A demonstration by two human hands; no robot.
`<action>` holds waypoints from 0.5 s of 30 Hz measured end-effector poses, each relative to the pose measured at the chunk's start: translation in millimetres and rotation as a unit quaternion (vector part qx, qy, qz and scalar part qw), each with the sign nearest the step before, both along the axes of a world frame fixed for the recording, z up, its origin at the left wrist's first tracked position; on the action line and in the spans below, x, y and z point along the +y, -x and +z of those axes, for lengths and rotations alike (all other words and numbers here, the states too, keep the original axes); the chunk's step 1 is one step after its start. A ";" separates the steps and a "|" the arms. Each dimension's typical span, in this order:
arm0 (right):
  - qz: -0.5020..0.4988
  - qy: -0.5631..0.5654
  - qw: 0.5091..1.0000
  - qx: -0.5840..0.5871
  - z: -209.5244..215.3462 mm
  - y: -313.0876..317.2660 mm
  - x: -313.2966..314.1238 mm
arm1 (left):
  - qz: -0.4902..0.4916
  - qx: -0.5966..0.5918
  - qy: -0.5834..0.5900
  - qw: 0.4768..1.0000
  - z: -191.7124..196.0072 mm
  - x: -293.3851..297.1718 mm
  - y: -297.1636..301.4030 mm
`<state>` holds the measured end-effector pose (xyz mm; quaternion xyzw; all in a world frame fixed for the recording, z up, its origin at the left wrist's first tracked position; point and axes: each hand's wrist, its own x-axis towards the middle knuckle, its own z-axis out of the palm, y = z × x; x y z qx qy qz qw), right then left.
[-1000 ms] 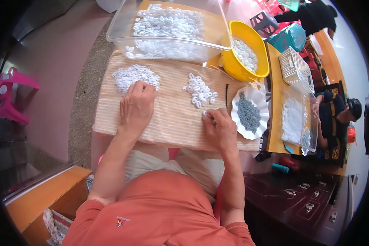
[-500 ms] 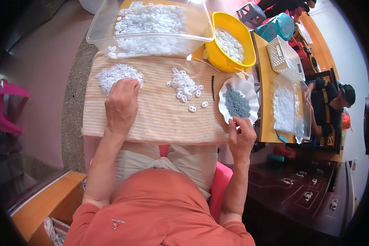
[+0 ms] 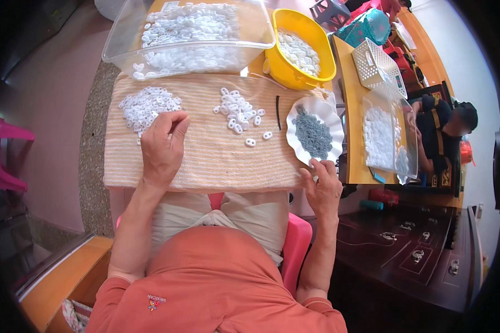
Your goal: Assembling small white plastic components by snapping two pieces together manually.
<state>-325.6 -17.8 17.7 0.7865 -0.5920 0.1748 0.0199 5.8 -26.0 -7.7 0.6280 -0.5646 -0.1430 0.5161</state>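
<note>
My left hand (image 3: pixel 162 143) hovers at the near right edge of a heap of small white oval two-holed plastic pieces (image 3: pixel 148 105). Its thumb and fingers are closed together, and whatever may be between them is hidden. At the near rim of a white wavy-edged dish (image 3: pixel 336 119) is my right hand (image 3: pixel 324 186), its thumb and forefinger apart with nothing visible between them. Small grey-blue pieces (image 3: pixel 313 133) fill the dish. A smaller group of white pieces (image 3: pixel 236 108) lies between my hands, with a few loose ones nearer me.
A striped cloth (image 3: pixel 216 161) covers the table. Behind stand a clear bin (image 3: pixel 189 55) and a yellow tub (image 3: pixel 300 80), both holding white pieces. A thin black strip (image 3: pixel 278 112) lies left of the dish. Rightward, a person (image 3: pixel 441 125) sits near another clear container (image 3: pixel 380 139).
My left hand has shifted slightly right, off the white heap. My right thumb and forefinger have parted and drawn back a little from the dish. The whole view has shifted slightly.
</note>
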 end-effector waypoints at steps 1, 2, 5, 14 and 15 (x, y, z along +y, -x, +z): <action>-0.008 -0.013 1.000 0.009 1.4 -1.7 -0.4 | -0.015 0.062 -0.029 0.998 -1.0 1.6 2.9; -0.017 -0.027 0.999 0.018 2.6 -3.0 -1.0 | -0.016 0.062 -0.029 0.998 -2.5 2.8 6.6; -0.022 -0.052 0.998 0.038 4.9 -6.3 -4.2 | -0.047 0.181 -0.063 0.980 -5.5 6.5 14.4; -0.048 -0.037 0.997 0.051 -0.9 -6.5 -3.4 | -0.147 0.319 -0.087 0.932 -11.6 7.5 17.9; -0.048 -0.037 0.997 0.051 -1.2 -6.5 -3.9 | -0.168 0.363 -0.074 0.913 -10.5 7.6 20.2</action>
